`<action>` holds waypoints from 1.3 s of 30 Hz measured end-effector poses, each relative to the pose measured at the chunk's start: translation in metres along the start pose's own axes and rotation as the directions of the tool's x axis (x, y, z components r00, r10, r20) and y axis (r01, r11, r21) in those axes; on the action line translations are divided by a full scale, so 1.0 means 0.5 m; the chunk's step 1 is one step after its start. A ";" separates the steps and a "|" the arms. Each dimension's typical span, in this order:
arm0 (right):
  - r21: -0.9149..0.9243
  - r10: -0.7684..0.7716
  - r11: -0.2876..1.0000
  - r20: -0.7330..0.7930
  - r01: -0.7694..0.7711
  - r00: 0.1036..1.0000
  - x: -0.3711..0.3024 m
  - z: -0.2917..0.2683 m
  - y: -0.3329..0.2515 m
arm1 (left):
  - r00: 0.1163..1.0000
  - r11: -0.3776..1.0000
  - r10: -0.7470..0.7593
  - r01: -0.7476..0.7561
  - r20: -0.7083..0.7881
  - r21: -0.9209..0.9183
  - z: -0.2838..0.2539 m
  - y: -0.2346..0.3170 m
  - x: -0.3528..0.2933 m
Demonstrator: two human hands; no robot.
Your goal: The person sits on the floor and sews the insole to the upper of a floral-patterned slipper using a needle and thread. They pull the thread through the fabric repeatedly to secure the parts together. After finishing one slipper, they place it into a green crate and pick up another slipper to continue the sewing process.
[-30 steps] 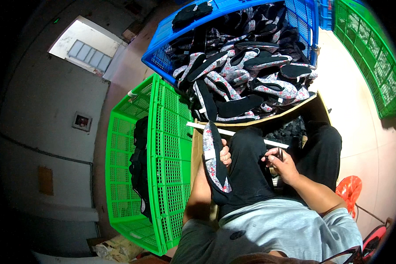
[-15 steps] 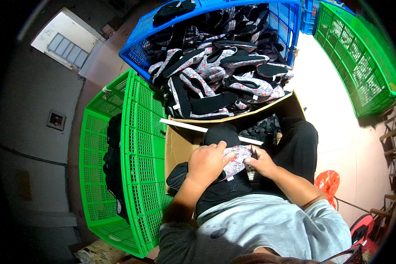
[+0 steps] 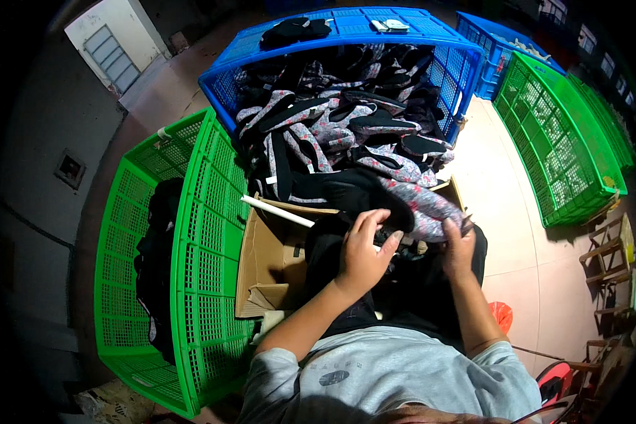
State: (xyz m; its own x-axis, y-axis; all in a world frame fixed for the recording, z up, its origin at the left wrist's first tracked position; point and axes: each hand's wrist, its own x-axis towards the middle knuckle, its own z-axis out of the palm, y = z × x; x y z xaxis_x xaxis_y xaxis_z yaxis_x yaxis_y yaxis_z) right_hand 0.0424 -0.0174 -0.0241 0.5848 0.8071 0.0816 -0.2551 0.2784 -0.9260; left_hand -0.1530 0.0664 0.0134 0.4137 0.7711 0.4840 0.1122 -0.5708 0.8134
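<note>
A slipper with a floral upper (image 3: 425, 209) and black lining is raised over my lap. My right hand (image 3: 460, 249) grips its right end, thumb against the printed fabric. My left hand (image 3: 366, 253) is beside the slipper's black edge, with thumb and half-bent fingers apart; whether it touches the edge is hard to see. Just beyond lies a large heap of similar floral and black slippers (image 3: 325, 134), spilling from a tipped blue crate (image 3: 466, 71). A white bar (image 3: 279, 211) crosses an open cardboard box (image 3: 265, 251) in front of me.
To my left stands a green crate (image 3: 208, 275) with black items (image 3: 161, 247) inside. More green crates (image 3: 558, 141) and a blue crate (image 3: 498, 63) stand at the right. A red bag (image 3: 500, 316) and wooden racks (image 3: 608, 247) are nearer on that side.
The slipper has gone from between both hands at my lap to farther forward and right, turned so its black lining shows. My left hand's fingers have parted. My view has shifted.
</note>
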 end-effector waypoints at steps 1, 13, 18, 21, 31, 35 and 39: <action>-0.029 -0.065 0.997 0.003 0.065 0.998 0.003 -0.003 -0.018 | 0.991 0.971 -0.124 0.130 0.043 -0.201 0.022 -0.029 -0.005; -0.631 -0.114 0.708 0.341 0.317 0.933 -0.085 -0.037 -0.052 | 0.701 0.193 -0.528 0.649 0.479 -0.736 0.106 -0.059 -0.088; -0.534 -0.047 0.763 0.515 0.363 0.856 -0.133 -0.029 -0.030 | 0.568 0.081 -0.677 0.690 0.469 -0.719 0.037 0.004 -0.126; -0.470 -0.007 0.799 0.616 0.374 0.788 -0.145 -0.001 -0.011 | 0.510 0.092 -0.711 0.751 0.485 -0.654 -0.015 -0.014 -0.155; -0.511 0.105 0.735 0.734 0.445 0.671 -0.135 0.104 0.022 | 0.562 0.314 -0.812 0.650 0.160 -0.692 -0.076 -0.064 -0.186; -0.542 0.129 0.728 0.710 0.420 0.693 -0.123 0.129 0.036 | 0.701 0.593 -0.710 0.550 -0.061 -0.588 -0.072 -0.072 -0.192; -0.545 0.092 0.729 0.677 0.414 0.730 -0.115 0.151 0.050 | 0.848 0.863 -0.503 0.482 -0.167 -0.151 -0.084 -0.056 -0.184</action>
State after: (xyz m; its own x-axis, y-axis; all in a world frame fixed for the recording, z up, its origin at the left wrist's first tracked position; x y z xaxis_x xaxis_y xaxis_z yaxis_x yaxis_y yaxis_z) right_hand -0.0560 -0.0176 -0.0242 -0.1184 0.9673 0.2242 0.4753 0.2534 -0.8425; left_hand -0.2323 0.0233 -0.0402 0.1437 0.9881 0.0549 0.1601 -0.0779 0.9840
